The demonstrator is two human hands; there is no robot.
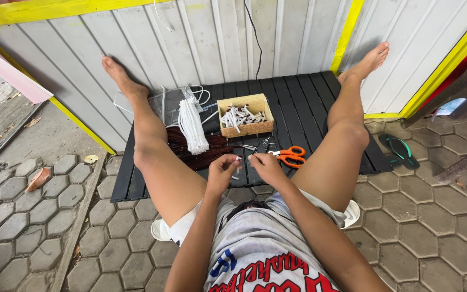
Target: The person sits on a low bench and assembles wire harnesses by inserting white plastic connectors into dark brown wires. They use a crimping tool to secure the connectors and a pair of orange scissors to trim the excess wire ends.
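Both hands meet low over the black slatted plastic mat's (298,116) near edge: left hand (221,172) and right hand (266,166) pinch a small white piece (238,160) between fingertips. Finished-looking pieces part-fill the shallow cardboard box (245,114) mid-mat; a thick white cord bundle (192,126) at left looks unused, orange-handled scissors (292,156) beside.
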